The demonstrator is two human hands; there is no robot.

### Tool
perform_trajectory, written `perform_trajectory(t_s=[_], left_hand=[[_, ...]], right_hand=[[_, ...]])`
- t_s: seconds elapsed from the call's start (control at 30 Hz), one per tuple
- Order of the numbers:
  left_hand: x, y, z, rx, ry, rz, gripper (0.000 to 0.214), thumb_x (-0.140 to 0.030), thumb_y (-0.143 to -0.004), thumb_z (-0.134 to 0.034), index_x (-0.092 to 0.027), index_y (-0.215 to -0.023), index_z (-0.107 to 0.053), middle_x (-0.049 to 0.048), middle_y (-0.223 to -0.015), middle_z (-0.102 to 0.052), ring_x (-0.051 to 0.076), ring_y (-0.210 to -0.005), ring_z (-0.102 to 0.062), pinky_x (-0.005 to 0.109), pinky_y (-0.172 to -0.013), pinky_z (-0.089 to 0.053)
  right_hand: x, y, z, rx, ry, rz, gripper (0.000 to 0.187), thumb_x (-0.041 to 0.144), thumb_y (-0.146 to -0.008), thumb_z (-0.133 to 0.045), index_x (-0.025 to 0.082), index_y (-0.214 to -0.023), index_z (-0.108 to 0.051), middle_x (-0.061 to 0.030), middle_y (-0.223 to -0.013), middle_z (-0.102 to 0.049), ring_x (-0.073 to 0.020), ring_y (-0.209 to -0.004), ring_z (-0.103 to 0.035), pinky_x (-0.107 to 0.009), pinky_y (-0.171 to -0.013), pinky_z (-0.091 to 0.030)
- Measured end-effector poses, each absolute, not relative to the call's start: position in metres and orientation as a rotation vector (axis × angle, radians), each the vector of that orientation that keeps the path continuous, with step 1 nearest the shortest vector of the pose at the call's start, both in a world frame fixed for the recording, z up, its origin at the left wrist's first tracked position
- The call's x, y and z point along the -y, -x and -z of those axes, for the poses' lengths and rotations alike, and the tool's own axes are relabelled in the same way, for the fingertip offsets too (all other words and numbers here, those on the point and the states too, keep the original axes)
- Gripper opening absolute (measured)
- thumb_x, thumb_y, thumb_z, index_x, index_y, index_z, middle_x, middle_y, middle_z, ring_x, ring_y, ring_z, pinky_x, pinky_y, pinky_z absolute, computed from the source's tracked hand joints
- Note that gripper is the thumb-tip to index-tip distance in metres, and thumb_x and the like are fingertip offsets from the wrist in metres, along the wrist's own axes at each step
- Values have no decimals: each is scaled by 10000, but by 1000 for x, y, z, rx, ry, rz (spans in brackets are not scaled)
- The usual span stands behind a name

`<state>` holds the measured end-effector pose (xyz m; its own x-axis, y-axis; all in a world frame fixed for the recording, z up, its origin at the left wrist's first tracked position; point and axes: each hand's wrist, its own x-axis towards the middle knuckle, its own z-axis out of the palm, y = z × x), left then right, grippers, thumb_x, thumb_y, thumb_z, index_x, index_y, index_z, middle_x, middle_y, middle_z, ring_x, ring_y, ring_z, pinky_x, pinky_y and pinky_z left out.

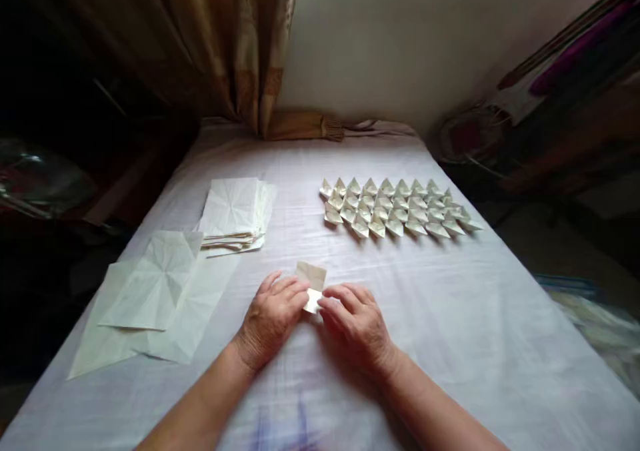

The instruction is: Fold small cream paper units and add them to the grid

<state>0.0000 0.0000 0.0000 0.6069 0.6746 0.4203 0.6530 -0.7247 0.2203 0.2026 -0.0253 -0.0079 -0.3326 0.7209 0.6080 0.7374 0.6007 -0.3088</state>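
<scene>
Between my two hands is a small piece of folded paper (312,276), its upper flap standing up and a bright white fold showing lower down. My left hand (277,311) grips its left side, fingers bent and close together. From the right, my right hand (356,324) pinches the paper's lower right edge; the thumb tips are mostly hidden. Beyond my right hand, several folded paper boats (393,207) stand in tight rows. To the left lie a stack of creased paper squares (231,207) and some loose creased sheets (163,277).
A white cloth (450,344) covers the table. At the far edge hang brown curtains (250,51) in front of a pale wall (370,44). Dark clutter stands on both sides, with plastic bags (600,324) low on the right.
</scene>
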Motion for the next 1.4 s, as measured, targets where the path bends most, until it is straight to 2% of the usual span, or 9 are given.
perform_trajectory(t_s=[0.13,0.27,0.43,0.63,0.8,1.1,1.4], left_hand=[[2,3,-1,-1141,-2756,-676,186,-142,-928,-468,-211,-979,-633,23,-1150,-718,204,-1116,-621,432,-1103,-336],[5,4,-1,-1165,-2724,-662,105,-194,-910,-536,-207,-943,-635,32,-1143,-714,226,-1131,-609,462,-1099,-342],[9,3,-1,-1192,-2701,-764,134,-192,-938,-513,-212,-932,-645,23,-1048,-732,196,-1048,-635,434,-1084,-355],[11,-1,-2,-1307,-2565,-762,129,-206,-932,-525,-221,-912,-652,17,-1045,-721,206,-1049,-616,455,-1083,-343],[10,-9,-4,-1454,-2480,-743,171,-262,-927,-539,-217,-806,-650,34,-971,-691,204,-948,-605,459,-1042,-385],[6,-13,-2,-1552,-2432,-722,162,-237,-910,-552,-197,-762,-604,68,-999,-655,240,-977,-557,430,-909,-456],[5,-13,-2,-1590,-2420,-669,180,-243,-907,-560,-197,-734,-576,76,-1028,-648,254,-999,-550,440,-909,-460]], right_hand=[[19,-201,7,2180,1181,-23,176,191,-941,-513,226,-967,-683,-31,-1067,-721,-217,-1054,-567,-348,-893,-386],[19,-201,7,2225,1223,-95,151,195,-921,-553,249,-945,-692,-21,-1059,-720,-224,-1097,-560,-356,-908,-370],[17,-203,8,2216,1200,-160,124,182,-910,-587,246,-942,-689,-14,-1063,-724,-210,-1041,-577,-343,-882,-375],[9,-203,9,2127,1229,-292,104,241,-923,-594,235,-865,-681,-29,-1022,-713,-204,-977,-584,-348,-853,-390],[5,-202,12,2088,1291,-345,130,289,-927,-597,225,-835,-663,-45,-1013,-694,-213,-958,-580,-361,-844,-399],[2,-201,12,2086,1354,-364,90,204,-887,-612,220,-804,-643,-36,-984,-680,-204,-930,-573,-347,-821,-387],[2,-196,8,2039,1412,-389,108,190,-876,-599,214,-772,-620,-36,-952,-676,-207,-904,-565,-354,-811,-363]])
